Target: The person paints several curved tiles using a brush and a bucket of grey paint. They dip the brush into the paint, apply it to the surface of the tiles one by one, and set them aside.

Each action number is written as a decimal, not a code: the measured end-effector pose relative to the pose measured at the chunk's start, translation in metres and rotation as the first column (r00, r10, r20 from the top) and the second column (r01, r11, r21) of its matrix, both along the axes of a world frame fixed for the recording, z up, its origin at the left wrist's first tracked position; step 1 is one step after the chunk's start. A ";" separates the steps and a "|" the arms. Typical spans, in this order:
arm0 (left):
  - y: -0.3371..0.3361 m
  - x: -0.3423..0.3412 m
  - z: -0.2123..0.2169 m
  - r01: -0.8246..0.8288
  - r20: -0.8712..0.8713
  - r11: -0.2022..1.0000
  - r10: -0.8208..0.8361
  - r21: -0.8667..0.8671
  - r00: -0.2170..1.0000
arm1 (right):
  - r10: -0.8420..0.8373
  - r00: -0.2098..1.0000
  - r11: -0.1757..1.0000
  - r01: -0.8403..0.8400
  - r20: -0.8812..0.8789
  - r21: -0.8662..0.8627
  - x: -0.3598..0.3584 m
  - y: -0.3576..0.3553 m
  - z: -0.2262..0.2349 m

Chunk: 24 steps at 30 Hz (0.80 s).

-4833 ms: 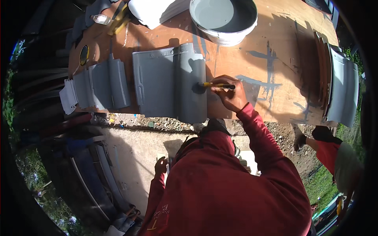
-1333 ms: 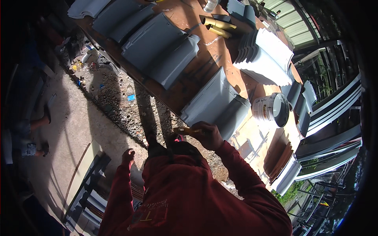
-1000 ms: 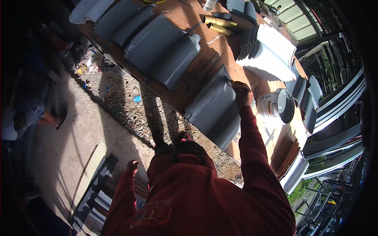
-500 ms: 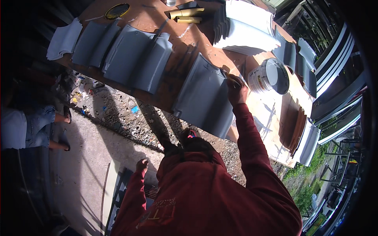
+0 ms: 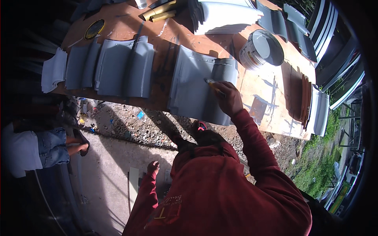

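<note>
My right hand [image 5: 229,96] is closed round a paintbrush [image 5: 215,86] with a pale handle. The brush tip rests at or just over the middle of a grey curved roof tile [image 5: 189,74] near the table's front edge. A white bucket [image 5: 250,54] of grey paint stands beyond my right hand, to its right. My left hand [image 5: 153,167] hangs low by my side with fingers curled and nothing visible in it.
More grey tiles [image 5: 115,65] lie to the left on the brown table [image 5: 161,84]. White tiles [image 5: 226,15] are stacked at the back, beside yellow pieces [image 5: 159,11]. Reddish and white tiles [image 5: 321,112] stand at the right edge. A person in denim shorts [image 5: 53,147] is at far left.
My right hand and the brush have come from the tile's far right edge toward its middle. The view has shifted, and the person at left appears farther into it.
</note>
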<state>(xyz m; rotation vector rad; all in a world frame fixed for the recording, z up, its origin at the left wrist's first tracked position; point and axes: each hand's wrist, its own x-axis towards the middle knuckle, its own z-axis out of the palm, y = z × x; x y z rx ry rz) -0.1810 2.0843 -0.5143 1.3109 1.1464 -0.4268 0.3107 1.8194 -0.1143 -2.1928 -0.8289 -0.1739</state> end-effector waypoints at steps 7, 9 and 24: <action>-0.001 0.000 -0.002 -0.037 0.042 0.999 0.038 -0.031 0.998 | 0.274 0.944 0.897 -0.319 -0.182 -0.306 -0.065 -0.021 -0.017; 0.003 0.003 -0.005 -0.054 0.101 0.997 0.058 -0.048 0.993 | 0.225 0.920 0.913 -0.314 -0.322 -0.260 -0.083 -0.025 -0.002; 0.003 0.124 0.076 -0.037 0.362 0.998 0.053 -0.051 0.931 | -0.194 0.906 0.975 0.220 -0.376 0.025 -0.057 -0.049 0.014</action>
